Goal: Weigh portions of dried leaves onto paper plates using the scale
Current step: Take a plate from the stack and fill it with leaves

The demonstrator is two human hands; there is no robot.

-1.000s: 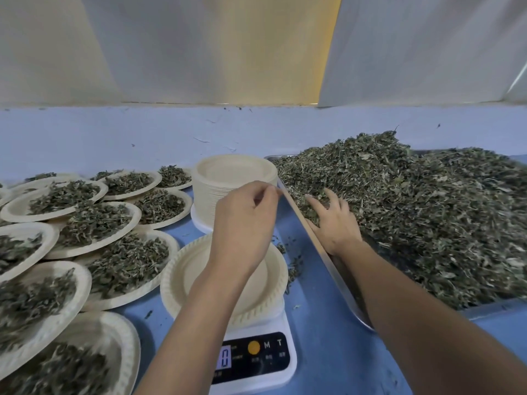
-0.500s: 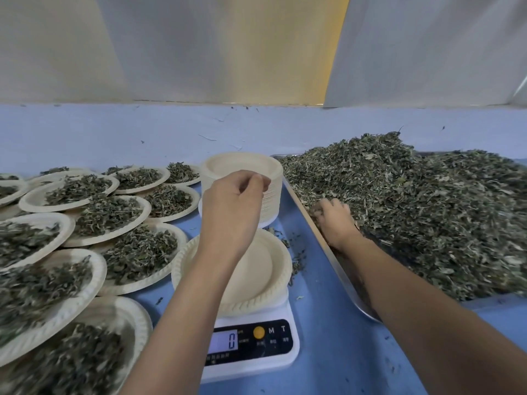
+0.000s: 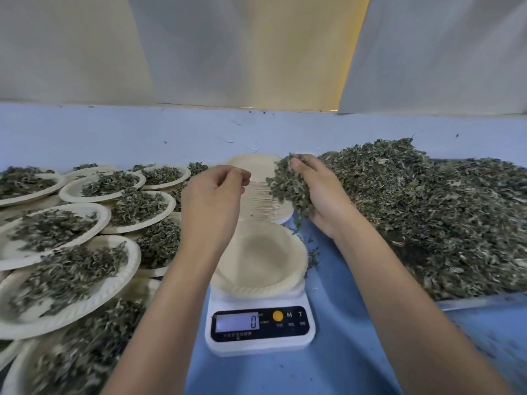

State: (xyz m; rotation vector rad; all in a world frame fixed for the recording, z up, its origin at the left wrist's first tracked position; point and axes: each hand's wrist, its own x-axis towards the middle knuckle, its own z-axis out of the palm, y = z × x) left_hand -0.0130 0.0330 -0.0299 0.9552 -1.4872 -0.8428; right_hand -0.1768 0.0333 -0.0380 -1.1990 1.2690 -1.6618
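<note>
The right hand (image 3: 319,195) is closed around a clump of dried leaves (image 3: 288,185), held in the air just past the far right rim of the empty plate (image 3: 256,258) that sits on the scale (image 3: 259,326). The plate lies toward the person and a little to the left of the clump, so the drop looks like a short pull back and inward. The right hand is clearly the nearer one for this. The left hand (image 3: 214,201) hovers over the plate's far left rim, fingers curled with the tips pinched, and I cannot tell whether it holds anything. The display reads zero. The big heap (image 3: 427,212) fills the right side of the tabletop, the filled plates (image 3: 68,263) crowd the left, and a stack of spare plates (image 3: 259,198) stands just behind the scale.
</note>
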